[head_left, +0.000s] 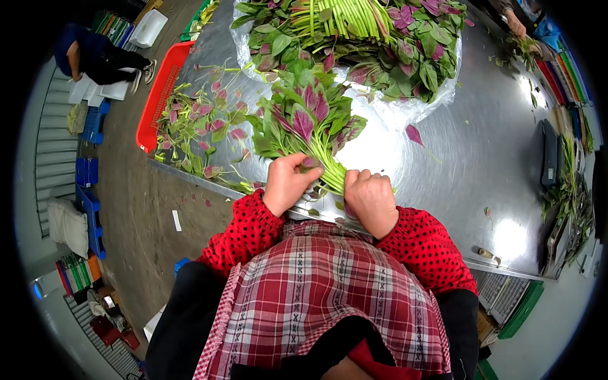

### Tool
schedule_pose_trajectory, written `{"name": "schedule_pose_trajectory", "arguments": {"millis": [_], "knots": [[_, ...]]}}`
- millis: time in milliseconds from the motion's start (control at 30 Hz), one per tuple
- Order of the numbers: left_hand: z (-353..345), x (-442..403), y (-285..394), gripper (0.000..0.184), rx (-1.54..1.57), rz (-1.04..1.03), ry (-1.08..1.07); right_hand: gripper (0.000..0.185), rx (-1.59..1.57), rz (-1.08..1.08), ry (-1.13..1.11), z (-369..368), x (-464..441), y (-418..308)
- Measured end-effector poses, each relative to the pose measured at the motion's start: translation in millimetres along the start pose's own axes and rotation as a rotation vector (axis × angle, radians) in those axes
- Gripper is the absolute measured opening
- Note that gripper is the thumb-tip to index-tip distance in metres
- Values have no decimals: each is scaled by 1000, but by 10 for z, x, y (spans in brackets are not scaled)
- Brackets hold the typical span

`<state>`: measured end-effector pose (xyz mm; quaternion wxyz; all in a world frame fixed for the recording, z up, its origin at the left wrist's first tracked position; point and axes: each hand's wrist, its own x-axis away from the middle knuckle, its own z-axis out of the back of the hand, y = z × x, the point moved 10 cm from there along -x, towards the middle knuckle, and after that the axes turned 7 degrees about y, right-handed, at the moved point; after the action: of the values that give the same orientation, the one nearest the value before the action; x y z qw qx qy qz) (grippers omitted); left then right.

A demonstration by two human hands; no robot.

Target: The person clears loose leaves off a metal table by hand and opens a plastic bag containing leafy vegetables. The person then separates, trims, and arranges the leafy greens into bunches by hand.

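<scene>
A bunch of leafy greens with green and purple leaves lies at the near edge of the metal table, its stems pointing toward me. My right hand is closed round the stem ends. At the left side of the stems, my left hand pinches a small purplish leaf between thumb and fingers. Beyond the bunch, a large pile of the same greens rests on clear plastic.
Loose leaves are scattered left beside a red basket. A single leaf lies right of the bunch. A dark device and a small handled tool are at the right. Two other people are farther off.
</scene>
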<state>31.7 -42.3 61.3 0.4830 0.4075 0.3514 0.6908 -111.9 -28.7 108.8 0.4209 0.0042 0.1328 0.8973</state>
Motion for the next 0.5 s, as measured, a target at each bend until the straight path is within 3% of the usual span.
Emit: {"name": "schedule_pose_trajectory", "arguments": {"millis": [33, 67, 100, 167, 200, 233, 300, 367, 400, 433, 500], "knots": [[-12, 31, 4, 16, -16, -32, -2, 6, -3, -3, -18, -18, 6, -4], [106, 141, 441, 11, -135, -331, 139, 6, -4, -6, -21, -24, 15, -7], [111, 222, 512, 11, -134, -332, 137, 6, -3, -7, -16, -35, 13, -7], [-116, 385, 569, 10, -14, -276, -157, 6, -6, -12, -13, -38, -4, -5], [-390, 536, 434, 8, 22, -33, -533, 6, -6, -6, -5, -17, -16, -11], [-573, 762, 603, 6, 194, -19, -852, 6, -4, 5, 5, 3, -19, -22], [-604, 833, 839, 4, 378, -63, -943, 6, 11, 5, -5, 5, -38, -20], [-358, 448, 650, 4, 276, 164, -596, 7, 22, 1, -27, -1, -10, -37], [-146, 170, 777, 8, 31, -346, -289, 7, 15, 10, -38, -10, -2, -52], [-37, 6, 748, 13, -55, -321, -172, 8, 9, 19, -45, -19, -10, -57], [-111, -87, 892, 20, -184, -416, -247, 8, 21, 33, -39, -16, -18, -88]]}}
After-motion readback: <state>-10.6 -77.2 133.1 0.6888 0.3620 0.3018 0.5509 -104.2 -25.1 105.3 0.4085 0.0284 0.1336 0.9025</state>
